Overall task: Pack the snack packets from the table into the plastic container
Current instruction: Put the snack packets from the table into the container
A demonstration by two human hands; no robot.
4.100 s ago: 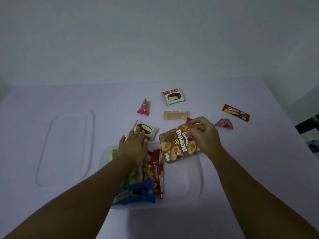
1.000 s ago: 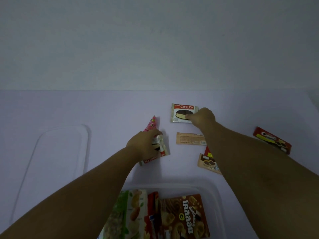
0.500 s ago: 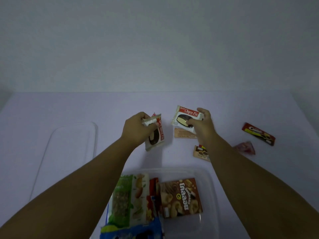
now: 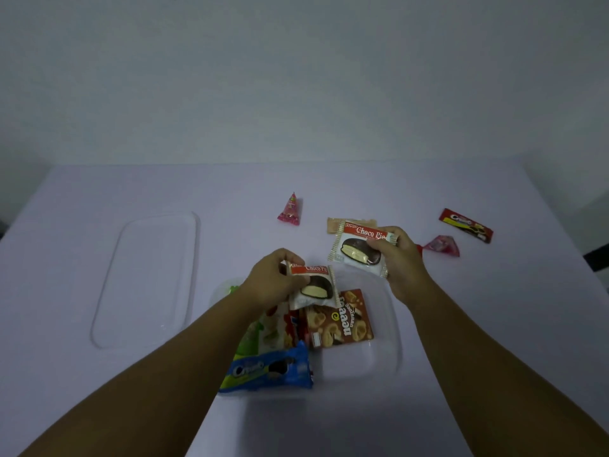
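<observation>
My left hand point(image 4: 273, 285) pinches a Choco Pie packet point(image 4: 314, 288) just above the clear plastic container point(image 4: 385, 351). My right hand point(image 4: 400, 262) grips a second Choco Pie packet point(image 4: 359, 250) over the container's far right corner. Inside the container lie a brown snack box point(image 4: 339, 321), a red packet point(image 4: 295, 328), a green packet point(image 4: 253, 338) and a blue cookie packet point(image 4: 267, 371). On the table beyond lie a pink cone packet point(image 4: 290, 211), a beige wafer packet point(image 4: 333, 224), a pink triangular packet point(image 4: 443, 245) and a red cookie bar point(image 4: 466, 225).
The container's clear lid point(image 4: 145, 278) lies flat on the table to the left. The white table's far edge point(image 4: 296, 164) meets a plain wall. Dark objects show past the table's right edge point(image 4: 596, 258).
Both hands have carried their Choco Pie packets back from the far table toward the container; the left packet now hangs over it. My view has tilted down.
</observation>
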